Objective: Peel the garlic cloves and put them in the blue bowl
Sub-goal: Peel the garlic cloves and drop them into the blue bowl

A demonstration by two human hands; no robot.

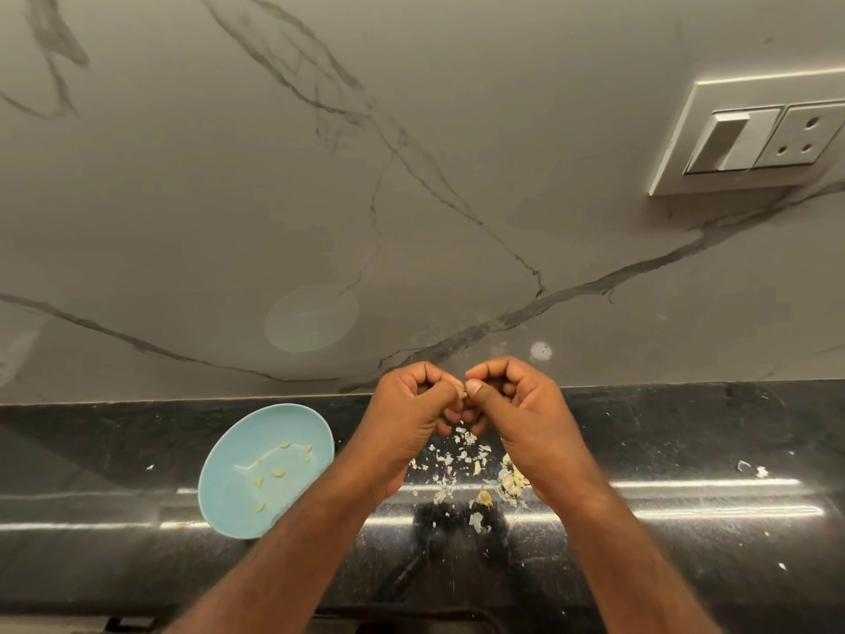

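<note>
Left hand [411,404] and right hand [516,404] both pinch one clove [462,390] above the counter's [686,427] back edge, bowl [228,496] off to the left; risk noted: a slipping fingertip grip likely drops it into the skins [457,459] below.

A glossy black countertop [686,542] carries a blue bowl [228,510] at nine o'clock from a scatter of papery garlic skins [450,464]; a small heap of garlic cloves [514,480] lies just beside the skins at three o'clock, with stray flecks [754,471] farther out that way

No legible text, label, brand or number on anything.
</note>
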